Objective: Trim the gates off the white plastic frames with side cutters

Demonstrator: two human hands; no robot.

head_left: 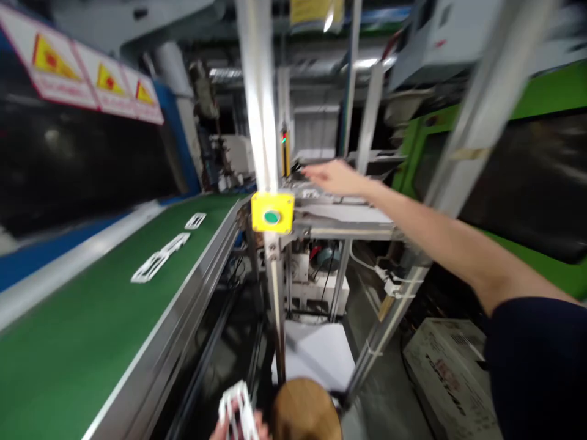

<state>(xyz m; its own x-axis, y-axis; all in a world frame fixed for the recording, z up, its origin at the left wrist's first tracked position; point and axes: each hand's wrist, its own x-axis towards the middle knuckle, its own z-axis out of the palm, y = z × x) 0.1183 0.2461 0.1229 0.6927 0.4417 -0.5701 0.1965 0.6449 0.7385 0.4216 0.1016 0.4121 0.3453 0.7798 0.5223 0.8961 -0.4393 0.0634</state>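
My left hand (260, 424), at the bottom edge, is closed around a white plastic frame (239, 408) with slots through it. My right arm reaches far forward, and my right hand (337, 177) is over a metal fixture beyond the post. Its fingers stretch to the left, slightly blurred, with nothing visible in them. Small white parts (310, 193) lie just below that hand. More white frames (160, 256) lie on the green conveyor belt (92, 342) at the left, one of them (195, 220) farther back.
A metal post (261, 98) stands in front of me, carrying a yellow box with a green button (272, 212). Another slanted post (472, 128) rises at right. Below are a round brown stool top (306, 410) and a printed carton (452, 373). A green machine (550, 110) is on the right.
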